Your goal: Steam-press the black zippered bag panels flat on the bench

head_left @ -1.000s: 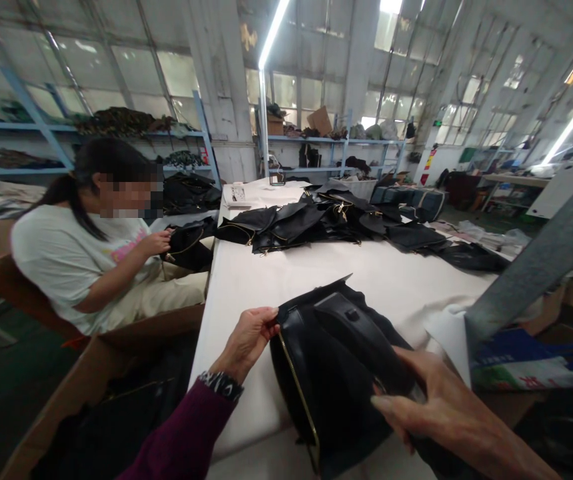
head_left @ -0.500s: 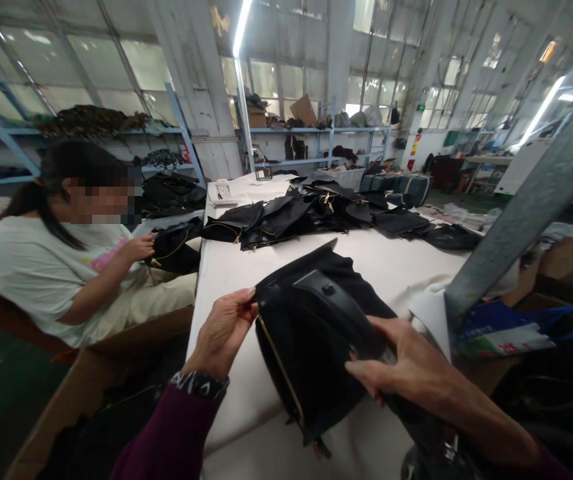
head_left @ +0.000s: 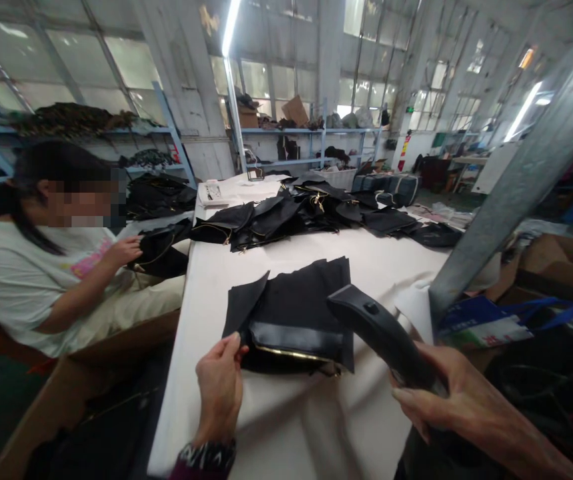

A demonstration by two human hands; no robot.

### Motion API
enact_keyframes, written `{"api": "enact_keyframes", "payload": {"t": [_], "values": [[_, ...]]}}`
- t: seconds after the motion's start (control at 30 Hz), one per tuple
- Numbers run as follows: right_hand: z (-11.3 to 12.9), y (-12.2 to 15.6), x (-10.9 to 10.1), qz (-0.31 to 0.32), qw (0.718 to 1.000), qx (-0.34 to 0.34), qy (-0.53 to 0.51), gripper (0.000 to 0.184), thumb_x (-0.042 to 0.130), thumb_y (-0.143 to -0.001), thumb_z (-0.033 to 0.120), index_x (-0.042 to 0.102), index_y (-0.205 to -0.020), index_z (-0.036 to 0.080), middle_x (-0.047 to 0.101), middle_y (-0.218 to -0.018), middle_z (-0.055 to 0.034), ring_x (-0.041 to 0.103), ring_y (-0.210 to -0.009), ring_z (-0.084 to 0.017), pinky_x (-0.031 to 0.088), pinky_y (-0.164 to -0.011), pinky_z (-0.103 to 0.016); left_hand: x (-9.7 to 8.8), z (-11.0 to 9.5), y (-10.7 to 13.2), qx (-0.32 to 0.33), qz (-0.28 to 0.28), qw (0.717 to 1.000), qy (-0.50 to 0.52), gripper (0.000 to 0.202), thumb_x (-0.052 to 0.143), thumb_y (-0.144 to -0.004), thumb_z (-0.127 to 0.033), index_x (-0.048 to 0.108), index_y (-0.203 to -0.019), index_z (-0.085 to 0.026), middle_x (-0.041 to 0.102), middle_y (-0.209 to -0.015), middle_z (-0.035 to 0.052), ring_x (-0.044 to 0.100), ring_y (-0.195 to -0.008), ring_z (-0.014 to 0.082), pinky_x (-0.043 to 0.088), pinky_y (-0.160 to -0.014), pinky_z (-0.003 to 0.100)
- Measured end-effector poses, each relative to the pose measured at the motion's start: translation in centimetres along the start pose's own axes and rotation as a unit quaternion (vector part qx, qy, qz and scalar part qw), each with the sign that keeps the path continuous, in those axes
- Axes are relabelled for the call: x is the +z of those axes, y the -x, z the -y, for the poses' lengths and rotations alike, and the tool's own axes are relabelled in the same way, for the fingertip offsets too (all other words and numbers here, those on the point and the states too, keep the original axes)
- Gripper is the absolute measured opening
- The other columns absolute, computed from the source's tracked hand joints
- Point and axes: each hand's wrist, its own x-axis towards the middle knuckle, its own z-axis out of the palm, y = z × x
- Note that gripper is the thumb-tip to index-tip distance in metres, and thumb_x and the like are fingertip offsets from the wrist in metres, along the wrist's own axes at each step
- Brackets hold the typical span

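My left hand pinches the near left corner of a black fabric bag piece with a gold zipper and a shiny black strip along its near side. The piece lies on the white table, with its flaps spread toward the far side. In my right hand is a black, curved handheld tool with a small switch on top, its fingers wrapped round the body. The tool's flat end points up and left, at the right edge of the bag piece. Whether the two touch, I cannot tell.
A pile of similar black zippered pieces lies across the far part of the white table. A slanted metal post stands at right. At left, a seated person handles another black piece. A cardboard box is below.
The bag piece has turned so its zipper runs sideways, and it has moved away from me. The tool in my right hand has moved off its middle to the right.
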Motion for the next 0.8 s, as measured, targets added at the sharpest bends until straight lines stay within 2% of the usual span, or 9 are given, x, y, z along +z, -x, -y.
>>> {"api": "enact_keyframes", "payload": {"t": [0.1,0.17,0.2,0.33,0.4,0.47,0.6,0.7,0.8], "values": [[-0.7,0.9,-0.8,-0.014,1.0,0.015,0.005,0.026,0.057,-0.078,0.043,0.053,-0.071,0.018,0.055,-0.05,0.0022,0.051,-0.045,-0.013,0.043,-0.046,-0.024,-1.6,2.8,1.9,-0.046,0.161,0.974,-0.154,0.03,0.071,-0.065,-0.042,0.069,-0.073,-0.012,0.067,-0.068,0.004,0.061,-0.058,0.017,0.047,-0.057,0.028],[-1.2,1.8,-1.5,-0.038,0.999,0.029,0.005,0.028,0.058,-0.077,0.044,0.053,-0.072,0.018,0.055,-0.05,0.0024,0.051,-0.045,-0.013,0.042,-0.046,-0.024,-2.2,2.5,1.9,-0.026,0.278,0.921,-0.27,0.035,0.062,-0.073,-0.049,0.069,-0.075,-0.015,0.069,-0.072,0.0043,0.064,-0.066,0.0201,0.048,-0.064,0.031],[-1.6,2.2,-1.9,-0.05,0.998,0.039,0.003,0.029,0.058,-0.077,0.045,0.053,-0.072,0.018,0.055,-0.05,0.0025,0.051,-0.045,-0.013,0.042,-0.046,-0.024,-2.1,1.8,1.6,-0.004,0.312,0.897,-0.314,0.037,0.058,-0.076,-0.051,0.069,-0.075,-0.016,0.068,-0.071,0.0039,0.064,-0.067,0.0208,0.047,-0.066,0.031],[-3.8,4.0,-2.7,-0.077,0.995,0.064,0.003,0.03,0.059,-0.079,0.047,0.055,-0.076,0.017,0.056,-0.049,0.0034,0.051,-0.043,-0.013,0.042,-0.046,-0.024,0.6,-0.9,0.7,0.136,0.366,0.814,-0.429,0.036,0.047,-0.084,-0.049,0.066,-0.076,-0.019,0.066,-0.073,0.0019,0.061,-0.069,0.02,0.043,-0.065,0.032],[-5.1,4.7,-2.4,-0.078,0.993,0.084,0.001,0.028,0.059,-0.079,0.045,0.057,-0.079,0.017,0.056,-0.048,0.0036,0.051,-0.043,-0.014,0.043,-0.047,-0.025,2.6,-0.8,0.9,0.211,0.407,0.775,-0.435,0.032,0.043,-0.089,-0.041,0.065,-0.08,-0.019,0.065,-0.083,0.0031,0.061,-0.076,0.0193,0.043,-0.071,0.032],[-6.1,5.2,-1.8,-0.091,0.989,0.113,0.001,0.027,0.061,-0.077,0.044,0.061,-0.082,0.017,0.059,-0.052,0.0023,0.056,-0.049,-0.016,0.045,-0.05,-0.026,4.3,0.6,1.5,0.261,0.443,0.748,-0.419,0.028,0.041,-0.091,-0.032,0.064,-0.086,-0.017,0.064,-0.093,0.0056,0.061,-0.082,0.0191,0.045,-0.078,0.033],[-7.0,4.9,-0.9,-0.127,0.981,0.144,0.009,0.03,0.068,-0.07,0.038,0.065,-0.091,0.016,0.064,-0.069,-0.0004,0.063,-0.067,-0.021,0.048,-0.058,-0.027,5.7,5.0,2.6,0.345,0.422,0.74,-0.393,0.023,0.041,-0.092,-0.023,0.062,-0.094,-0.014,0.061,-0.099,0.0099,0.06,-0.09,0.0198,0.048,-0.083,0.034],[-6.9,3.4,-0.9,-0.074,0.986,0.151,-0.021,0.025,0.065,-0.073,0.034,0.063,-0.09,0.015,0.059,-0.062,0.0031,0.059,-0.055,-0.015,0.045,-0.051,-0.023,5.3,7.3,2.6,0.408,0.379,0.741,-0.376,0.018,0.044,-0.091,-0.018,0.06,-0.098,-0.013,0.059,-0.102,0.0104,0.058,-0.094,0.0199,0.049,-0.086,0.034],[-6.9,1.5,-1.2,-0.039,0.987,0.152,-0.037,0.022,0.064,-0.075,0.03,0.06,-0.091,0.015,0.057,-0.059,0.0055,0.056,-0.048,-0.012,0.042,-0.046,-0.02,4.6,8.2,2.2,0.451,0.363,0.733,-0.358,0.017,0.047,-0.09,-0.014,0.057,-0.104,-0.014,0.058,-0.107,0.0101,0.057,-0.099,0.0199,0.049,-0.089,0.033]]}}
